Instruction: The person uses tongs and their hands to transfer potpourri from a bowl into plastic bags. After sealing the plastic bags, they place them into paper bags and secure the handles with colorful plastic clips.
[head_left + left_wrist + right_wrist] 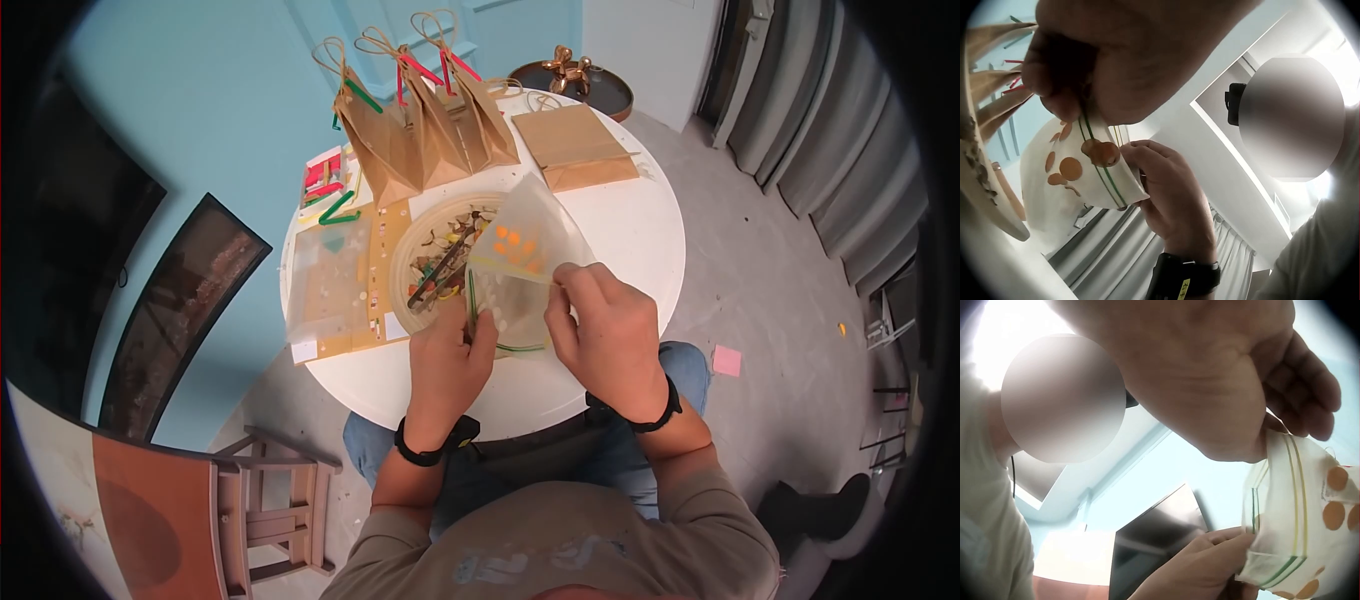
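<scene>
A translucent zip bag (512, 292) with one green and one yellow closure line is held over the front of the round table. My left hand (449, 362) pinches its mouth on the green-lined side, and my right hand (612, 335) pinches the yellow-lined side opposite. Between the hands the bag's mouth gapes. Round orange pieces (1071, 169) show through its wall. Behind and left of the bag, partly hidden by it, lies a round plate (402, 250) of mixed dried bits. Dark tongs (440, 268) rest across the plate.
Three brown paper bags (430, 140) with red and green clips stand at the back. A flat paper bag (575, 140) lies back right. At left are a frosted pouch (325, 270) on brown card, green clips (340, 210) and a small box of red clips (323, 175).
</scene>
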`<state>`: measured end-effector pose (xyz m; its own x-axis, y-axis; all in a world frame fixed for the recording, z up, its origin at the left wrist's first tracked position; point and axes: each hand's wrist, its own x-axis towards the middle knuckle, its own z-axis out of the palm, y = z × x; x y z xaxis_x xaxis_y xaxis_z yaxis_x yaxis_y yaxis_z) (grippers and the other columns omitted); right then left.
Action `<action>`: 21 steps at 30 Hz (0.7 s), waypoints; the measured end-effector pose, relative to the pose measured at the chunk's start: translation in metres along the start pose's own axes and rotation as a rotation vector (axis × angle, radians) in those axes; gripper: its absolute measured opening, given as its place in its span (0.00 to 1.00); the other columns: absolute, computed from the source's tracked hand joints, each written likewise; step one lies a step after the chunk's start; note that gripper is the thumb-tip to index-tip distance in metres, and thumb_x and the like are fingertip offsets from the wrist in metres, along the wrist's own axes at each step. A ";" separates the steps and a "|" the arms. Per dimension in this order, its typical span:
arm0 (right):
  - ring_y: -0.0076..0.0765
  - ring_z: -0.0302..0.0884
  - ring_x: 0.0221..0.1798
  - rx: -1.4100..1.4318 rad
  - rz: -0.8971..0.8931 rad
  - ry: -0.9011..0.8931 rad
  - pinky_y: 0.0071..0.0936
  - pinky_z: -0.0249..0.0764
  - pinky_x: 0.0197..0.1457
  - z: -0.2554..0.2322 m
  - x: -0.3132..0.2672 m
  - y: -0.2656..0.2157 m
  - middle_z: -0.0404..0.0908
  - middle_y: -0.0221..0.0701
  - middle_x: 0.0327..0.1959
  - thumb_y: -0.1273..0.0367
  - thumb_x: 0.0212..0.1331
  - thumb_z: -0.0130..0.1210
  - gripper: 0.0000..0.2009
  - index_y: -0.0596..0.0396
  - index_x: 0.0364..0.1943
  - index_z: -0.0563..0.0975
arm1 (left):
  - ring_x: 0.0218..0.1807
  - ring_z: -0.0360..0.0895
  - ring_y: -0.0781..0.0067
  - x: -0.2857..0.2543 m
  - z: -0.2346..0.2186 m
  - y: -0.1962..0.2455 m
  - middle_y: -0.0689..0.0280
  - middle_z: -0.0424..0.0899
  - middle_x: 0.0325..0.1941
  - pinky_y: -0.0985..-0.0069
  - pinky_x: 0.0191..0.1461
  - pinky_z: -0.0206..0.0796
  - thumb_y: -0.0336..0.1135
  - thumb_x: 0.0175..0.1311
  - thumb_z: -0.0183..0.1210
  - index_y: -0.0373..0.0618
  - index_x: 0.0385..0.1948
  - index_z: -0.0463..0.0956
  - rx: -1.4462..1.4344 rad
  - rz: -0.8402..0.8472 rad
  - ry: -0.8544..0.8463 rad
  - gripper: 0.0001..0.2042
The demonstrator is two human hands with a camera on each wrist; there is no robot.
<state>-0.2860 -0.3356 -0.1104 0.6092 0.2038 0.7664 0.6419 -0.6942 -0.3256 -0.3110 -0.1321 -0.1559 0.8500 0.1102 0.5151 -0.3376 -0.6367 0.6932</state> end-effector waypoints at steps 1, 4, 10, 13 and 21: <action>0.48 0.84 0.26 -0.035 -0.033 -0.034 0.43 0.80 0.30 -0.002 0.000 -0.001 0.81 0.38 0.32 0.76 0.64 0.68 0.08 0.57 0.45 0.82 | 0.24 0.83 0.42 0.001 0.002 0.003 0.52 0.81 0.22 0.56 0.28 0.71 0.28 0.75 0.70 0.38 0.36 0.75 -0.003 0.017 -0.011 0.11; 0.48 0.83 0.26 -0.104 -0.002 -0.122 0.43 0.81 0.31 -0.005 -0.004 0.003 0.79 0.37 0.32 0.76 0.62 0.69 0.10 0.57 0.46 0.83 | 0.23 0.82 0.43 0.001 0.004 -0.002 0.52 0.81 0.21 0.56 0.28 0.70 0.30 0.76 0.70 0.38 0.34 0.74 0.035 0.027 -0.050 0.12; 0.49 0.84 0.27 -0.199 0.062 0.057 0.43 0.80 0.32 -0.035 0.006 0.013 0.81 0.37 0.32 0.76 0.61 0.69 0.11 0.54 0.48 0.88 | 0.27 0.80 0.58 0.007 -0.004 -0.004 0.56 0.83 0.25 0.64 0.34 0.73 0.38 0.75 0.75 0.36 0.41 0.83 -0.094 -0.140 -0.217 0.14; 0.50 0.84 0.28 -0.238 0.142 0.138 0.43 0.79 0.32 -0.044 0.013 0.027 0.84 0.38 0.32 0.75 0.62 0.69 0.08 0.54 0.45 0.89 | 0.34 0.85 0.47 0.023 -0.015 -0.014 0.52 0.87 0.33 0.60 0.40 0.78 0.42 0.71 0.78 0.35 0.47 0.85 0.017 -0.161 -0.198 0.18; 0.50 0.87 0.30 -0.219 0.287 0.157 0.43 0.81 0.36 -0.036 0.025 0.076 0.89 0.39 0.34 0.73 0.67 0.67 0.04 0.57 0.41 0.89 | 0.54 0.85 0.37 0.071 0.006 -0.093 0.43 0.89 0.49 0.49 0.61 0.78 0.42 0.66 0.78 0.32 0.50 0.87 0.558 0.115 -0.239 0.21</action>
<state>-0.2391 -0.4079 -0.0962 0.6595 -0.1165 0.7426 0.3309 -0.8420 -0.4260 -0.2169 -0.0690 -0.1870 0.9095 -0.1157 0.3992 -0.2247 -0.9449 0.2380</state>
